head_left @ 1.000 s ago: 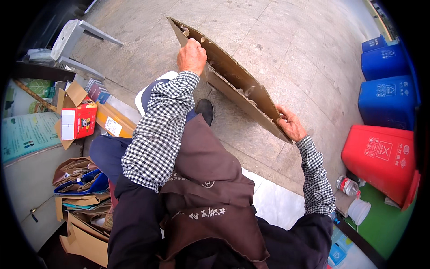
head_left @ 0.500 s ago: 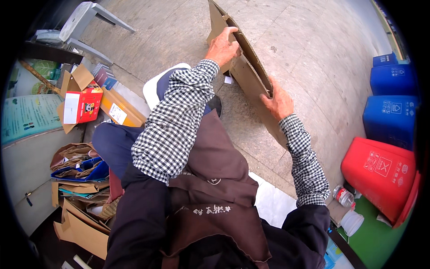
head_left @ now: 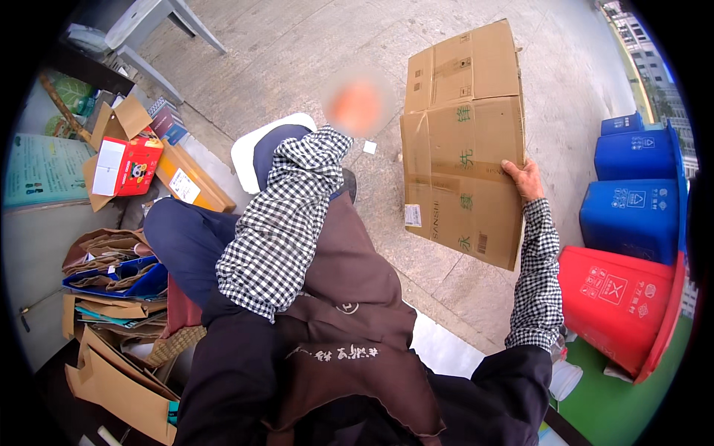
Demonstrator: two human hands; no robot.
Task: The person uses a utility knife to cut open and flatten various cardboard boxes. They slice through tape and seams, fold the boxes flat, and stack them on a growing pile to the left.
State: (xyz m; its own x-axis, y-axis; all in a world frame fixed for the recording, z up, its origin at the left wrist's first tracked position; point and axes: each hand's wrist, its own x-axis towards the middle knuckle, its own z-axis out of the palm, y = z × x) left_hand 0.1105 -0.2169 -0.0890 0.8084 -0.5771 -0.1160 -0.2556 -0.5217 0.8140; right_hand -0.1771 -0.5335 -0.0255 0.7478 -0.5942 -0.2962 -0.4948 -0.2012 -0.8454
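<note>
A flattened brown cardboard box (head_left: 462,141) hangs over the pavement on the right, its broad printed face turned toward me. My right hand (head_left: 526,181) grips its right edge, with the thumb on the near face and the other fingers behind the board. To the left of the cardboard, and apart from it, is my left hand (head_left: 357,106). Its fingers are blurred, so I cannot make out their shape. A small white paper scrap (head_left: 370,147) lies on the ground just below that hand.
Folded cardboard (head_left: 123,383) is piled at lower left, below a red box (head_left: 139,167) and an orange-brown carton (head_left: 195,178). A grey stool (head_left: 141,22) stands at upper left. Blue bins (head_left: 628,219) and a red bin (head_left: 613,305) line the right side.
The cardboard has swung from edge-on to face-on and moved right with my right hand. My left hand has let go of it and sits lower and slightly left.
</note>
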